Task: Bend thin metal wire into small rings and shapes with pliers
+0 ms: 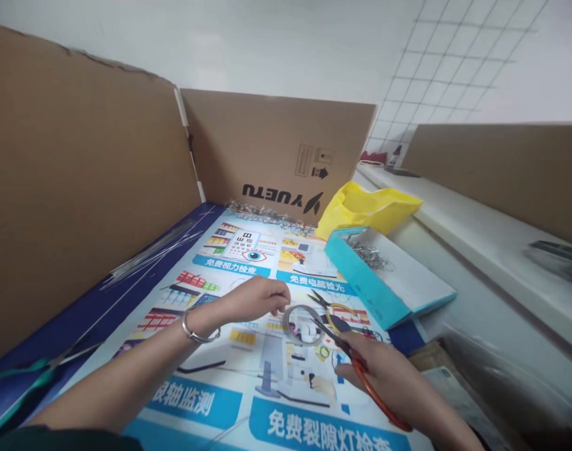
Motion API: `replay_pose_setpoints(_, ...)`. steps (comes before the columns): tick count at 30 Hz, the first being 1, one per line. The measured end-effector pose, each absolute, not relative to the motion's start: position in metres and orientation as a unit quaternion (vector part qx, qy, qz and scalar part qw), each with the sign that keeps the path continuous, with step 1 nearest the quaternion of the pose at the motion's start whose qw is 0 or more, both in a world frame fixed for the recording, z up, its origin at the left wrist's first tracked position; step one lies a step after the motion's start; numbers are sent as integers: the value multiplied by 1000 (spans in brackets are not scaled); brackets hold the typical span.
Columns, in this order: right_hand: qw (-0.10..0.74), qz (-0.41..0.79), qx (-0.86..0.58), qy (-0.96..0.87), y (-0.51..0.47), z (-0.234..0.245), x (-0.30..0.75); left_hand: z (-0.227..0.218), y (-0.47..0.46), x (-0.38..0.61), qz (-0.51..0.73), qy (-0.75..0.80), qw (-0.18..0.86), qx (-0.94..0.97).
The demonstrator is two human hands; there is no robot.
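Note:
My left hand (263,297) hovers over the middle of the printed sheet (248,401), fingers curled together; whatever they pinch, if anything, is too small to make out. My right hand (384,363) grips scissors (366,383) with orange handles and dark blades, the tips pointing up and left. The blades reach over a silver-grey ring (286,324), a tape roll or wire coil, that lies on the sheet between my hands. Just beyond it rests a second pair of scissors (333,313) with yellow handles.
Green-handled scissors (46,369) and thin clear strips (147,257) are at the left. A blue-and-white box (365,285) holds small metal pieces; a yellow bag (374,213) sits behind it. Cardboard panels (276,138) stand along the left and back. More metal bits (267,212) line the far edge.

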State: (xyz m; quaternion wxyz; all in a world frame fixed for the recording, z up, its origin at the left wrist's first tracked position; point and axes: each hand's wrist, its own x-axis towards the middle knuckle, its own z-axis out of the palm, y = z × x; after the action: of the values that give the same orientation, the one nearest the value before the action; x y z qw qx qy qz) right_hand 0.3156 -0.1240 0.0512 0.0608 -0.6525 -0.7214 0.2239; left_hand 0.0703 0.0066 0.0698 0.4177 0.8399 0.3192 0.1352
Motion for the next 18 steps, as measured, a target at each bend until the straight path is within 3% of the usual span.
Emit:
replay_pose_setpoints(5,-55,192,-672,-713,-141,26,326,57,11,41,101,305,319,892)
replay_pose_setpoints(12,-91,88,-646,-753,-158,-10,344,45,1,42,104,249,250,930)
replay_pose_setpoints(18,-118,-70,-628,-766,-166,-21,349,42,-8,50,103,232,211,944)
